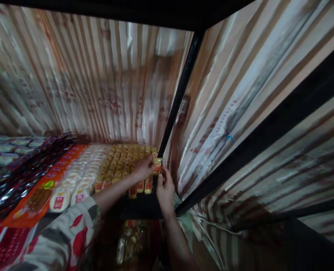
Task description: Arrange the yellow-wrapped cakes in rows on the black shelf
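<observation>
A small yellow packet (157, 164) with a red label is held between my two hands at the right end of a dark shelf. My left hand (144, 167) pinches its left side, with the arm reaching over the goods. At its lower right my right hand (166, 185) has its fingers curled in against the packet; exactly how they touch is blurred. Just left stand rows of similar yellow packets (119, 158), lined up close together, some with red labels facing me.
Clear-wrapped round white packs (60, 200), an orange packet (34, 201) and dark shiny packets (11, 188) lie farther left. A black post (181, 94) rises behind my hands, and a black bar (257, 124) slants across the right. Striped sheeting (113, 82) lines the back. More wrapped goods (133, 244) sit below.
</observation>
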`<move>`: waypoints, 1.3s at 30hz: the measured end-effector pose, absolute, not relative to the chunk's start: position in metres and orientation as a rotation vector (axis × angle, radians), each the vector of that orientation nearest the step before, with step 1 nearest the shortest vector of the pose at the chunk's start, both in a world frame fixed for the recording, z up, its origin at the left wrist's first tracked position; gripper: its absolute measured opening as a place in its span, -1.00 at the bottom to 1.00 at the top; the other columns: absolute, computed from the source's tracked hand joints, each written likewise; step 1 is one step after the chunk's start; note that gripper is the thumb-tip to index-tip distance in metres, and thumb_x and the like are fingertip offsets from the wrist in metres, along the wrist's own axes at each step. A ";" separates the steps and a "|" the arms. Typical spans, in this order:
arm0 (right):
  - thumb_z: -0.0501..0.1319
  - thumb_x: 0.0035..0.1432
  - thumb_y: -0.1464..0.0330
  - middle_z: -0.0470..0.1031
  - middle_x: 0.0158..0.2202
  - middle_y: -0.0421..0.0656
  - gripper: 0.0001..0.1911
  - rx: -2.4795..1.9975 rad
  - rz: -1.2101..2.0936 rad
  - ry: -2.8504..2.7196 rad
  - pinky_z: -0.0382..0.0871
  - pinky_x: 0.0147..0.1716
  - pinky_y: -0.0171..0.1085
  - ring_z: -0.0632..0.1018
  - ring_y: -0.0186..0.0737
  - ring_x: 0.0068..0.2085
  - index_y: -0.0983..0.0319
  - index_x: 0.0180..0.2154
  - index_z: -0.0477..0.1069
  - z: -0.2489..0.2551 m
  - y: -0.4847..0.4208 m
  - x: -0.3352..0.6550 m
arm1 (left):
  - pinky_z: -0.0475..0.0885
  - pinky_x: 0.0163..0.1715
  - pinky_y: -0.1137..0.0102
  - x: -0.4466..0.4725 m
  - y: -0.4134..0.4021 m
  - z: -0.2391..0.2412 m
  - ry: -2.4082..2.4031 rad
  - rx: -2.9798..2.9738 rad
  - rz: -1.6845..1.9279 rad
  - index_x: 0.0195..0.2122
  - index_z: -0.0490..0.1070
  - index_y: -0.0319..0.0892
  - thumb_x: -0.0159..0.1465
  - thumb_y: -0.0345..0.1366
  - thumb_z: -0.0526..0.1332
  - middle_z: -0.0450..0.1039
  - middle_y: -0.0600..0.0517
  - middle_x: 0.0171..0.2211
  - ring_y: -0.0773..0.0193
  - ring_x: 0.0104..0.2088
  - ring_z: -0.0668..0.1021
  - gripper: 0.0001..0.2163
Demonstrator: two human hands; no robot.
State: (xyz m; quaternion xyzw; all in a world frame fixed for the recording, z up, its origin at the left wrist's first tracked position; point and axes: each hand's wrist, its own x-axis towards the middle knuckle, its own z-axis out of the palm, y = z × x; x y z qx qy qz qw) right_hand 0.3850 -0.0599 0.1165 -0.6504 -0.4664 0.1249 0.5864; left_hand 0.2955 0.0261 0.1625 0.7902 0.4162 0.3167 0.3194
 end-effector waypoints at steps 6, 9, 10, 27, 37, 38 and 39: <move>-0.05 0.16 0.29 0.41 0.05 -0.02 -0.54 -1.577 0.308 -1.033 0.17 0.12 -0.14 0.39 -0.16 0.08 0.30 0.04 0.33 0.103 -0.018 0.406 | 0.40 -0.22 0.38 0.330 0.065 0.148 1.144 2.135 0.766 -0.05 0.34 -0.20 0.15 -0.45 0.09 0.50 0.00 -0.27 0.27 -0.29 0.51 -0.68; -0.06 0.17 0.26 0.39 0.07 -0.01 -0.52 -1.600 0.375 -0.982 0.16 0.13 -0.13 0.38 -0.15 0.10 0.30 0.05 0.33 0.090 -0.002 0.412 | 0.39 -0.20 0.40 0.341 0.077 0.137 1.198 2.210 0.714 -0.04 0.32 -0.21 0.15 -0.47 0.08 0.49 0.00 -0.24 0.30 -0.27 0.51 -0.67; -0.06 0.17 0.25 0.38 0.08 -0.01 -0.51 -1.607 0.394 -0.961 0.16 0.13 -0.13 0.37 -0.14 0.10 0.30 0.05 0.32 0.085 0.002 0.414 | 0.39 -0.19 0.41 0.344 0.080 0.134 1.211 2.239 0.686 -0.05 0.32 -0.21 0.15 -0.46 0.08 0.49 -0.01 -0.23 0.30 -0.25 0.51 -0.68; -0.07 0.16 0.20 0.42 0.03 0.02 -0.48 -1.709 0.430 -0.928 0.23 0.06 -0.18 0.40 -0.13 0.08 0.31 0.04 0.35 0.042 0.041 0.425 | 0.23 0.05 0.23 0.358 0.104 0.107 1.405 2.513 0.547 -0.18 0.43 -0.30 0.17 -0.44 0.06 0.37 -0.20 -0.09 0.06 0.05 0.29 -0.76; -0.05 0.14 0.19 0.36 0.10 0.03 -0.45 -1.662 0.522 -0.946 0.14 0.14 -0.16 0.35 -0.14 0.13 0.34 0.08 0.30 0.030 0.047 0.426 | 0.17 0.07 0.16 0.359 0.108 0.108 1.471 2.506 0.497 -0.16 0.42 -0.26 0.18 -0.43 0.06 0.34 -0.19 -0.06 0.01 0.07 0.25 -0.76; -0.05 0.14 0.19 0.35 0.10 0.02 -0.45 -1.657 0.530 -0.943 0.13 0.14 -0.15 0.35 -0.13 0.13 0.33 0.08 0.30 0.028 0.047 0.426 | 0.18 0.07 0.16 0.359 0.109 0.108 1.472 2.511 0.503 -0.16 0.42 -0.23 0.18 -0.44 0.06 0.34 -0.17 -0.06 0.02 0.07 0.25 -0.76; -0.04 0.14 0.18 0.35 0.11 0.02 -0.45 -1.650 0.544 -0.941 0.13 0.15 -0.13 0.35 -0.12 0.13 0.32 0.08 0.30 0.026 0.048 0.425 | 0.18 0.06 0.15 0.358 0.109 0.107 1.470 2.517 0.510 -0.15 0.41 -0.21 0.18 -0.44 0.06 0.34 -0.16 -0.06 0.02 0.07 0.25 -0.75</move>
